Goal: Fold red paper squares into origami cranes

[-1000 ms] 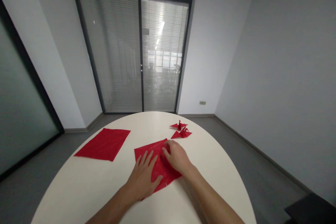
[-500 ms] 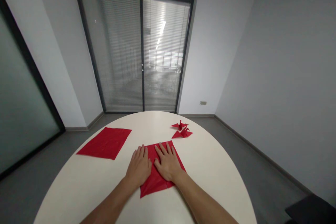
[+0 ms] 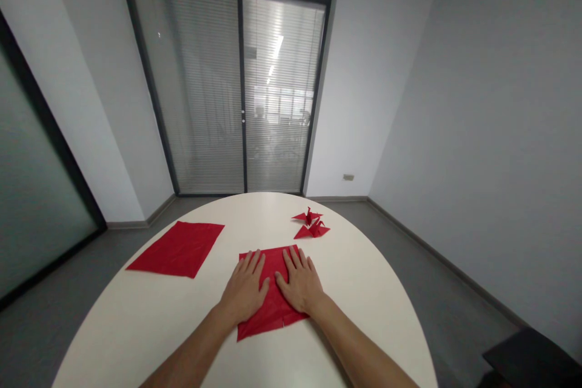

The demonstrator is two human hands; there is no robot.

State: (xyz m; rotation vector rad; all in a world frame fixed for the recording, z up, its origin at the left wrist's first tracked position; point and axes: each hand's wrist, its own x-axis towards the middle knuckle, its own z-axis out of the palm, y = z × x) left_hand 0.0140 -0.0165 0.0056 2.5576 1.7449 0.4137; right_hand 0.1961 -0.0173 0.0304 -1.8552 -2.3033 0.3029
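A red square sheet of paper lies on the round white table right in front of me. My left hand rests flat on its left half, fingers stretched out. My right hand lies flat on its right half, fingers spread. Both palms press the sheet down and hold nothing. Two small folded red paper cranes sit beyond the sheet, toward the far right of the table.
A stack of flat red sheets lies on the table's left side. Behind the table stands a glass door with blinds. A grey floor surrounds the table, and a dark object shows at the lower right.
A second ago my right hand was pinching the sheet's far corner; both hands now lie flat side by side and have slid slightly apart over the paper.
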